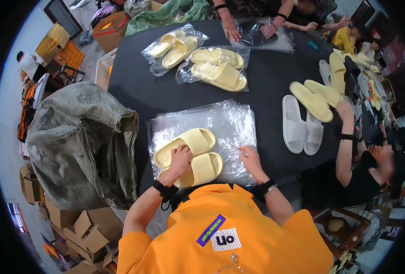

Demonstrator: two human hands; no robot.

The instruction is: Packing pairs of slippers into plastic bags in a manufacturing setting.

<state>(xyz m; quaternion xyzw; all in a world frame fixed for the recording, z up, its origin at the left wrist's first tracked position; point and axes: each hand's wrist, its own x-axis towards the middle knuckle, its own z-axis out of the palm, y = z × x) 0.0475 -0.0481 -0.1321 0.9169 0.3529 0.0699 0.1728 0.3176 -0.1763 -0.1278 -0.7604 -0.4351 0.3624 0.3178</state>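
Observation:
My left hand (180,160) is closed on a pair of pale yellow slide sandals (201,141), its fingers gripping them where their inner sides meet. The slides lie side by side over a stack of clear plastic bags (227,123), straps toward the right. At the right edge of that stack, my right hand (251,160) has its thumb and fingertips bent around the top clear bag's edge. Part of the nearer slide is hidden beneath my left hand.
Bagged yellow slides (220,75) lie farther back on the black table (266,105). Grey slides (295,123) rest at right, where a co-worker's hand (344,111) is beside yellow slides (312,100). Another person's hands (232,29) handle bags at the far edge. A grey woven sack (79,137) stands left.

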